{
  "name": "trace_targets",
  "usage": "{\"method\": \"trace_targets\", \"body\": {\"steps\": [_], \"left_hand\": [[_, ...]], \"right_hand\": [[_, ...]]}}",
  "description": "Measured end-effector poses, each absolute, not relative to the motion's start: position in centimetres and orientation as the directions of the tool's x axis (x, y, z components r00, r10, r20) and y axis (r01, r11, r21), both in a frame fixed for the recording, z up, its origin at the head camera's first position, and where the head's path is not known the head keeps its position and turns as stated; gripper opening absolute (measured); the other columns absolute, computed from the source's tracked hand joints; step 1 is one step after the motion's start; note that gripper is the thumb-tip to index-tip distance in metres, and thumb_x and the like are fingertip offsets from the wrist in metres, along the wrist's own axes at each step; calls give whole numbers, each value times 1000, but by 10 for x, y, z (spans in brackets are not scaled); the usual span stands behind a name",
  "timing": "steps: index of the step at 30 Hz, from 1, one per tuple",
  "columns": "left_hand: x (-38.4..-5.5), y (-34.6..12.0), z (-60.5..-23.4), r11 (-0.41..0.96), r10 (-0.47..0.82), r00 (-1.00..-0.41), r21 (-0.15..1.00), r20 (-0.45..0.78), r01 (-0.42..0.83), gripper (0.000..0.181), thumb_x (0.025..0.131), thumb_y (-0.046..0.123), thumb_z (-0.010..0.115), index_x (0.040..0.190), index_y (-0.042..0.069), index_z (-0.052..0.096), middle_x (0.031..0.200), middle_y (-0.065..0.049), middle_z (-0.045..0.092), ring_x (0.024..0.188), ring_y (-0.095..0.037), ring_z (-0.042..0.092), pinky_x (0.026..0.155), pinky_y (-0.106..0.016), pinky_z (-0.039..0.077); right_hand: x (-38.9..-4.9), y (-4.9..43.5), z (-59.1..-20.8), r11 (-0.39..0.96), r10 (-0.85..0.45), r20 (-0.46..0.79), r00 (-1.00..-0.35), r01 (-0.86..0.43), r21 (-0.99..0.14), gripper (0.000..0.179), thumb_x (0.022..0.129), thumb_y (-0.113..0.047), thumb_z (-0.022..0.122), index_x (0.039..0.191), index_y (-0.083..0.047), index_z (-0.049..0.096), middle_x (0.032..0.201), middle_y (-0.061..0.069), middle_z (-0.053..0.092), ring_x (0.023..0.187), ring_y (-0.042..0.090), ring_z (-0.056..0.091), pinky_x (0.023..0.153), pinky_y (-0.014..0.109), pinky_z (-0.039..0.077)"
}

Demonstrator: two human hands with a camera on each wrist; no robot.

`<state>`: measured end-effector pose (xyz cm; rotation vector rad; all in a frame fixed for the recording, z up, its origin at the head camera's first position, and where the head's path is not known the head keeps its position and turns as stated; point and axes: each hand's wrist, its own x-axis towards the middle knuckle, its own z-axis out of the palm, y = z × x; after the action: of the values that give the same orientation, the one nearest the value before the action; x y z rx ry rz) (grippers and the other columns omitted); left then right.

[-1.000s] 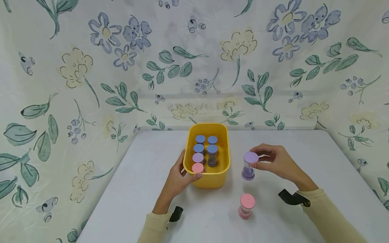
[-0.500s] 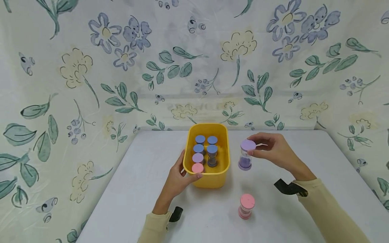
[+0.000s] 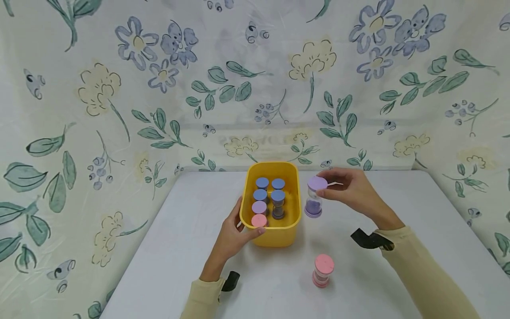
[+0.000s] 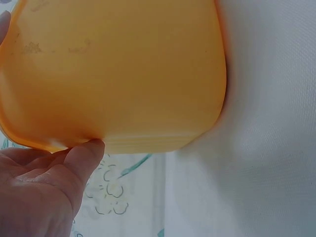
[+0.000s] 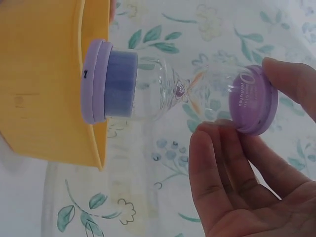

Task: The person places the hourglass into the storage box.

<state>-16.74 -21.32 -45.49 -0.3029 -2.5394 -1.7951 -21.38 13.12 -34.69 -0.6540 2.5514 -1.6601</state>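
My right hand (image 3: pixel 352 192) pinches a purple-capped sand timer (image 3: pixel 314 201) by its top cap, holding it nearly upright just right of the yellow bin (image 3: pixel 275 238). In the right wrist view, the sand timer (image 5: pixel 170 91) has a clear glass body with purple sand at its lower end, and the thumb and fingertips grip the cap. My left hand (image 3: pixel 235 237) holds the bin at its front left corner, thumb over the rim. Inside stand several blue-capped timers (image 3: pixel 277 195), one purple-capped timer (image 3: pixel 259 207) and one pink-capped timer (image 3: pixel 259 220). The left wrist view shows fingers (image 4: pixel 86 155) against the bin's side.
A pink sand timer (image 3: pixel 323 270) stands upright on the white table (image 3: pixel 159 266), in front and to the right of the bin. A floral sheet (image 3: pixel 255 88) hangs behind and at both sides of the table.
My right hand has lifted the purple sand timer and carried it left, closer to the bin. The left hand, the bin and the pink timer on the table stay where they were.
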Motion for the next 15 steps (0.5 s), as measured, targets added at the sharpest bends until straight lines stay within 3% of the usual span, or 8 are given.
{"method": "trace_targets", "body": {"steps": [15], "left_hand": [[-167, -212, -455, 318, 148, -979, 930, 143, 184, 108, 88, 31, 84, 168, 16, 13, 174, -7, 22, 154, -37, 38, 120, -51, 39]], "right_hand": [[-227, 111, -348, 309, -369, 194, -909, -317, -897, 42, 90, -21, 82, 127, -6, 69, 123, 13, 71, 111, 26, 69, 92, 23, 62]]}}
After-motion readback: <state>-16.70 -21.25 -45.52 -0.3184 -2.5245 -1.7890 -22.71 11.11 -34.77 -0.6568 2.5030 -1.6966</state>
